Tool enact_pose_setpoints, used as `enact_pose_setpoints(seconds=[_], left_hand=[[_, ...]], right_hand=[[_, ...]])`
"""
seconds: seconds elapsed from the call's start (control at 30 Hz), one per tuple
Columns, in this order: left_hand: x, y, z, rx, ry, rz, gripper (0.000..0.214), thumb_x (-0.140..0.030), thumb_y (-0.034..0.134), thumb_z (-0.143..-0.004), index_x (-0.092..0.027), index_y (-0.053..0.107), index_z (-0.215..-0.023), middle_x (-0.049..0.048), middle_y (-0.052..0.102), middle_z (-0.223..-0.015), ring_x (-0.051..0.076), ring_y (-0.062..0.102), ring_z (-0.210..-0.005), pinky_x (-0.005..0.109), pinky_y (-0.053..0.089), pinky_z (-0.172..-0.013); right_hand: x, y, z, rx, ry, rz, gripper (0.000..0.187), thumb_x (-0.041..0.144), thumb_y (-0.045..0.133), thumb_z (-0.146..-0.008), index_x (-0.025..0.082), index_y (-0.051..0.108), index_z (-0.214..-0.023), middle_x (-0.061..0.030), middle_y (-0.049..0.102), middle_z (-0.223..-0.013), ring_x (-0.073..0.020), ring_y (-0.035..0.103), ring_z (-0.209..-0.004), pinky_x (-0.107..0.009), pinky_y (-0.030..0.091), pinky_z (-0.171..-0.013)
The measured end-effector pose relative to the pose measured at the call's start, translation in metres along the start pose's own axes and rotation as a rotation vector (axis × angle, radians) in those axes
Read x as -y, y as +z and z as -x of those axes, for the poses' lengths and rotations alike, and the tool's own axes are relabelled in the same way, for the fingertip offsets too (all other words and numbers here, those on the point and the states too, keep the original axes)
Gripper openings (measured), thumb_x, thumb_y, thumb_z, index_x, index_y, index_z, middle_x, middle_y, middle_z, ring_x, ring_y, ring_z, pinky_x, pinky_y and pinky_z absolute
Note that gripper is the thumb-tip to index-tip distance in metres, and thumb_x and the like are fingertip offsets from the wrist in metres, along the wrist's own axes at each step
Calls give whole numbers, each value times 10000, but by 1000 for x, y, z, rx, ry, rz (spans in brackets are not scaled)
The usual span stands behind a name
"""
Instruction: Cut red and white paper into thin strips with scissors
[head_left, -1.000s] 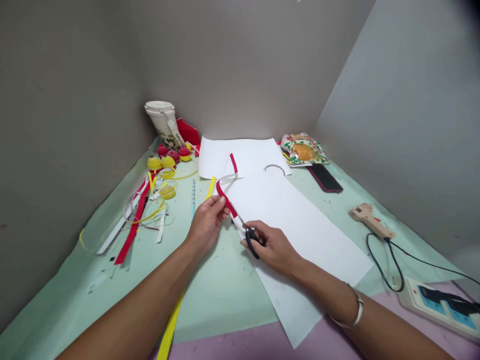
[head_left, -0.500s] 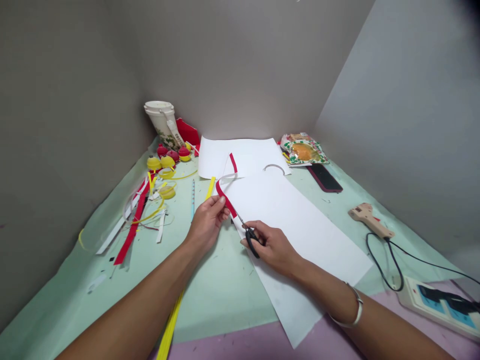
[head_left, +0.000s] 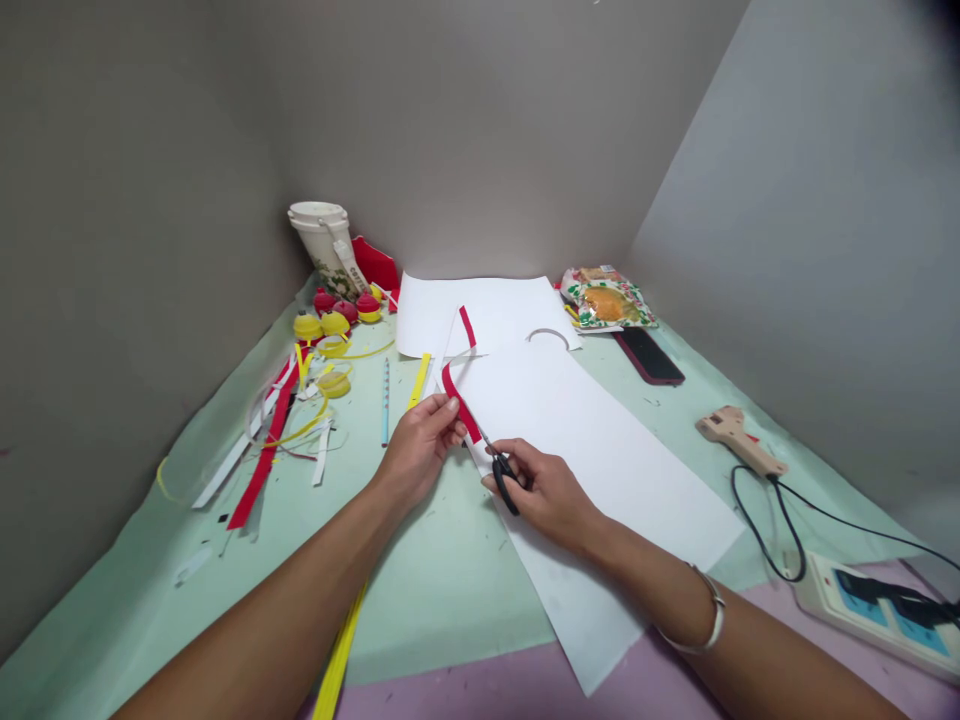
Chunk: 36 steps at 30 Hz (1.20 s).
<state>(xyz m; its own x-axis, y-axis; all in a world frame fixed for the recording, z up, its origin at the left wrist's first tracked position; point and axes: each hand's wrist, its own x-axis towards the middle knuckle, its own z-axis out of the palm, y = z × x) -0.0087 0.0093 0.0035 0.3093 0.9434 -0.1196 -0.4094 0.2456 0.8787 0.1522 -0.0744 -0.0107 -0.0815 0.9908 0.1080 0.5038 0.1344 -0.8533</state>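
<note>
My left hand (head_left: 421,443) pinches a narrow red strip (head_left: 466,416) between thumb and fingers. The strip curls upward away from the hand, and its near end lies along the scissor blades. In my right hand (head_left: 551,490) are black-handled scissors (head_left: 505,480), fingers wrapped round the handles and blades pointing up and left at the strip. Whether the blades are fully closed I cannot tell. Under the right hand lies a large white sheet (head_left: 622,500). Another red piece (head_left: 467,327) shows over a second white sheet (head_left: 510,300) farther back.
Left are red and white strips (head_left: 262,470), yellow paper coils (head_left: 334,383) and a white bucket (head_left: 319,240). A pencil (head_left: 385,400) lies near the left hand. Right are a phone (head_left: 649,356), a glue gun (head_left: 739,440) with its cord and a power strip (head_left: 877,610).
My left hand has shifted slightly right and down with the red strip, whose curl has moved right too. The right hand and scissors have barely moved.
</note>
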Motion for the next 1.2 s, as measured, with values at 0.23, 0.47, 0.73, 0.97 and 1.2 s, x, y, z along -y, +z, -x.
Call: enact_pose_setpoints(seconds=[0.23, 0.47, 0.73, 0.97, 1.2], left_hand=[[0, 0, 0, 27, -12, -15, 176, -268, 715, -756, -133, 610, -797, -19, 557, -614, 71, 499, -531, 183, 405, -523], [0, 0, 1, 50, -33, -8, 166, -255, 715, -754, -133, 613, -799, -17, 561, -624, 70, 499, -528, 183, 411, -524], [1, 0, 1, 55, -31, -13, 169, -256, 706, -764, -133, 591, -778, -21, 552, -628, 69, 501, -541, 179, 413, -534], [0, 0, 1, 54, -42, -16, 182, -275, 706, -769, -138, 589, -794, -21, 550, -633, 72, 506, -548, 181, 411, -536], [3, -2, 0, 102, -56, -8, 185, -260, 716, -756, -128, 607, -825, -14, 563, -633, 72, 502, -553, 179, 413, -540]], right_hand=[[1, 0, 0, -3, 4, 6, 282, 336, 596, -816, 216, 605, -1071, 48, 496, -614, -119, 439, -548, -225, 360, -540], [0, 0, 0, -9, -4, 10, 273, 324, 585, -827, 217, 601, -1078, 48, 484, -621, -116, 426, -548, -227, 357, -545], [1, 1, 1, -20, 5, 16, 262, 317, 578, -827, 216, 614, -1066, 51, 479, -610, -110, 416, -539, -217, 347, -529], [3, 0, 1, -21, -7, 11, 278, 337, 594, -815, 211, 609, -1061, 52, 480, -610, -112, 423, -544, -219, 352, -536], [1, 1, -1, -22, 23, 1, 272, 324, 590, -816, 206, 602, -1060, 53, 496, -613, -111, 434, -545, -220, 347, -538]])
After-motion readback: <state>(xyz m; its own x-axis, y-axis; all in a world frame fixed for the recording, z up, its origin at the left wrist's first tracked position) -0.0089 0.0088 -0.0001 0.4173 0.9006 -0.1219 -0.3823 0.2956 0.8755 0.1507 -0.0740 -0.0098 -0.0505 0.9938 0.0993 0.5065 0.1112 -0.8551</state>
